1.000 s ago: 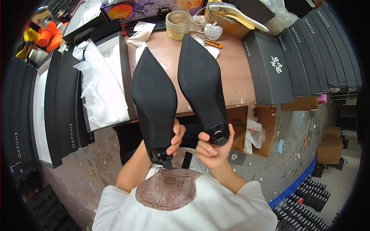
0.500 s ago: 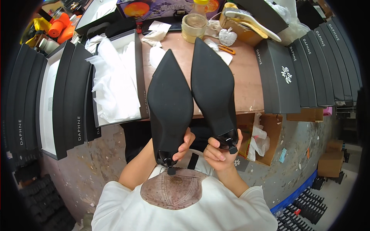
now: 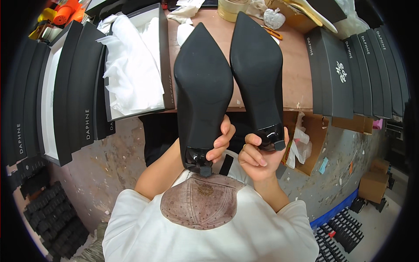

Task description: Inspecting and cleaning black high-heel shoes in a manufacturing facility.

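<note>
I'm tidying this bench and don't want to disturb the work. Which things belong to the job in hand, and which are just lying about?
In the job:
black shoe in the left hand
black shoe in the right hand
probably the open box with white tissue

Seemingly lying about:
crumpled white ball
orange tool
blue scrap on the floor

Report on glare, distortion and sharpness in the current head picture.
Head view, glare: bright highlights on the glossy heels, none obvious on the dark matte soles. Head view, distortion: the dark boxes at right curve near the rim, and the corners go black. Head view, sharpness: left hand and right hand show no obvious blur.
</note>
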Demonstrator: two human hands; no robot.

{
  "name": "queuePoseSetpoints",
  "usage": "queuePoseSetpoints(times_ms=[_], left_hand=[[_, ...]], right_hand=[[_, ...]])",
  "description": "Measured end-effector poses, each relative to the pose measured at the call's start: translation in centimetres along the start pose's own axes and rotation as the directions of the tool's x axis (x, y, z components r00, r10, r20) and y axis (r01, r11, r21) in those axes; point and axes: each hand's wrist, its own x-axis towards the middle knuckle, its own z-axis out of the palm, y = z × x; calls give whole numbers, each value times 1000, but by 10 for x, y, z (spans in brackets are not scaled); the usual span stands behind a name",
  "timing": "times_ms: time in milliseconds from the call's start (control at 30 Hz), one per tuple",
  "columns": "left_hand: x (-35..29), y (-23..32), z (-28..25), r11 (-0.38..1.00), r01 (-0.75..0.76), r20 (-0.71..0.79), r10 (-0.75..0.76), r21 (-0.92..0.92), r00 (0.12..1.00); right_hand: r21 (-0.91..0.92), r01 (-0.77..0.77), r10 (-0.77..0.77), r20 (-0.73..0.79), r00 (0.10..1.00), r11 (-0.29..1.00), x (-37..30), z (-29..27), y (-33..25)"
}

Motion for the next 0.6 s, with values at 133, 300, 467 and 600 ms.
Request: queuePoseSetpoints(times_ms=[133,300,467,600], left_hand=[[-3,0,10,1000,-4,-29,4,-3,1000],[-1,0,15,997,-1,-19,3,77,1000],[0,2,14,994,11,-8,-10,111,1000],[-1,-1,8,998,-40,-56,43,55,998]], right_hand=[[2,-60,60,33,998,998,1,0,3],[-89,-41,47,62,997,995,1,3,4],[-107,-56,69,122,990,993,3,-1,3],[-70,-42,47,69,997,997,3,-4,-1]])
